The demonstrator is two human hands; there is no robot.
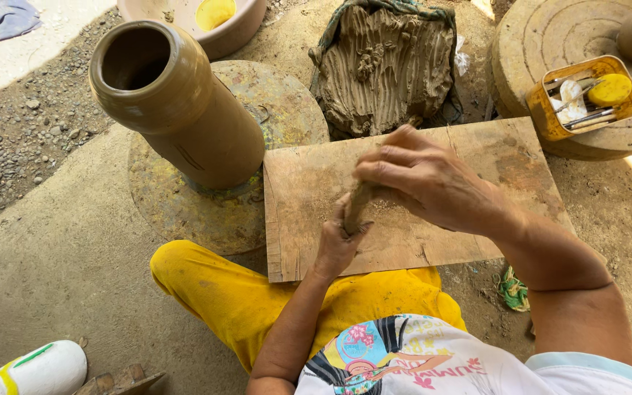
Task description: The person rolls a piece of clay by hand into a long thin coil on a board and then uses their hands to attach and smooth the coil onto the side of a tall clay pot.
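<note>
A short roll of brown clay stands between my two hands over a wooden board that lies across my lap. My left hand cups the lower end of the roll from below. My right hand lies over its upper end with the fingers curled around it. To the left of the board a tall wet clay vase stands upright on a round turntable.
A big ridged lump of raw clay sits beyond the board. At the far right a yellow tub of tools rests on a round stone wheel. A basin stands at the top; gravel lies at the left.
</note>
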